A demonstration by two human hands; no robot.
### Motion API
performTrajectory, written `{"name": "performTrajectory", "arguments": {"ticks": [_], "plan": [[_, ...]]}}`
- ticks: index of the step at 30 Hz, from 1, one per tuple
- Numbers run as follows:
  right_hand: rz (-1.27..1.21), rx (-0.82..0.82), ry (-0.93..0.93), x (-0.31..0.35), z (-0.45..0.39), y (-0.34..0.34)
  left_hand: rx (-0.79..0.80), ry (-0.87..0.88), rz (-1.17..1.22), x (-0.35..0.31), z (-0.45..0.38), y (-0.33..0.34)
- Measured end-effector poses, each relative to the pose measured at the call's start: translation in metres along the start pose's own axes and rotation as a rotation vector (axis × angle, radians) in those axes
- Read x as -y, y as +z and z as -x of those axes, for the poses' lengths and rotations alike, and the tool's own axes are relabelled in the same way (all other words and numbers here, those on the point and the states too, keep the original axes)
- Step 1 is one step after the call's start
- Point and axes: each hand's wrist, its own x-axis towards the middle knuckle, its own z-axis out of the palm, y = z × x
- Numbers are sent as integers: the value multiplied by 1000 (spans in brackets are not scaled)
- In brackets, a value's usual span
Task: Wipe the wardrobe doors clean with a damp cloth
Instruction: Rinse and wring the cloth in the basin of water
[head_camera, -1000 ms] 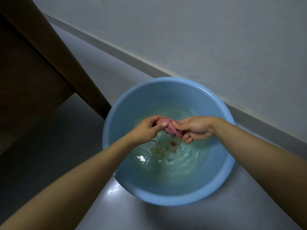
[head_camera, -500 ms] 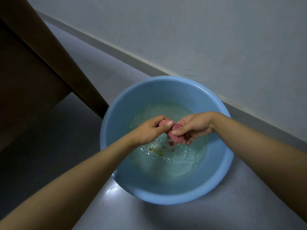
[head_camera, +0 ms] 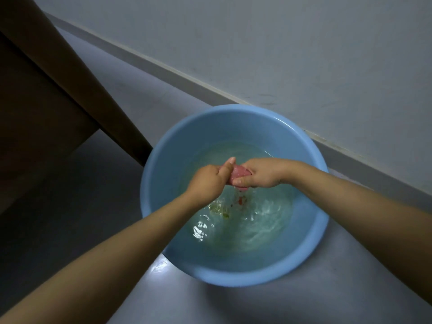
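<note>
- I see my left hand (head_camera: 208, 181) and right hand (head_camera: 259, 175) both gripping the pink cloth (head_camera: 238, 174); mostly hidden, bunched.
- Round blue plastic basin (head_camera: 163, 160), rippled water (head_camera: 252, 220), blurred flecks.

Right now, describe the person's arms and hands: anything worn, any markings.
Both forearms are bare as far as the frame shows: no sleeves, no gloves. The left hand and right hand show no rings, and neither wrist carries a watch or band. No marks or tattoos are visible. The left thumbnail is short and unpainted. The upper arms lie outside the view.
</note>
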Motion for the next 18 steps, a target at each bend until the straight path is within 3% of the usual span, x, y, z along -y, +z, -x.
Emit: {"name": "performTrajectory", "arguments": {"ticks": [4,6,9,11,13,18], "plan": [[260,-210,25,4,-4,10,6,-139,156,-7,-3,-4],[199,-159,25,2,-2,9,65,-103,206,-7,-1,-6],[-323,67,97,-7,3,2,189,-24,269,-3,8,-3],[-637,154,158,-17,7,-3,211,39,433,-1,11,-2],[-845,236,179,-26,11,-4,253,125,575,2,11,-5],[-1278,577,87,-43,13,2,266,260,503,-3,11,-4]]}}
